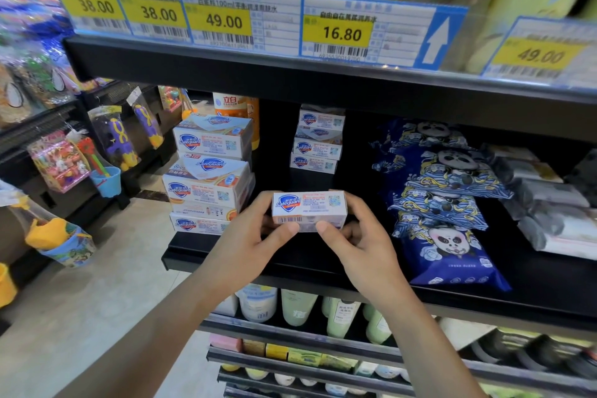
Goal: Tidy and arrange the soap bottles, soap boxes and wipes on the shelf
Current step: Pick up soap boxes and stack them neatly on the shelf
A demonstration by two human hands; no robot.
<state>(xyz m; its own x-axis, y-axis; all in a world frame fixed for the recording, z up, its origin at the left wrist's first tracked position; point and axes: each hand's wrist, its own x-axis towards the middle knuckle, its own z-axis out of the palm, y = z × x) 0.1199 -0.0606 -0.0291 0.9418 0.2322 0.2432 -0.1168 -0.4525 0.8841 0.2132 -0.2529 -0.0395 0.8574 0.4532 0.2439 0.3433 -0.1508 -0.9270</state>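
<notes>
White card with a blue shield logo marks the soap box (309, 211) held up in front of the middle shelf (290, 263), above its front part and not resting on it. The step in hand looks like placing a single soap box into the soap section, with both hands steadying it first.

The left hand (248, 237) grips the box's left end, its thumb (287, 229) pressed on the lower front face and its fingers curled behind. The right hand (358, 244) mirrors this on the right end, thumb on the lower front edge, fingers wrapped round the far side. Neither hand is spread; both pinch the same box.

Behind the box, deeper in the shelf, stands a small stack of 3 matching boxes (318, 142). To the left sits a taller pile of larger soap packs (208, 171), with an orange bottle (235, 107) behind it. To the right, well apart from the box, blue panda-print wipes packs (445, 203) lie overlapping, and grey packs (549, 203) lie further right.

Judging from the layout, the next move probably calls for carrying the box back and setting it squarely on, or just in front of, the small stack, label facing out. The dark gap between the piles gives room, but the tall left pile looks uneven, so the left elbow and wrist should pass clear of it.
</notes>
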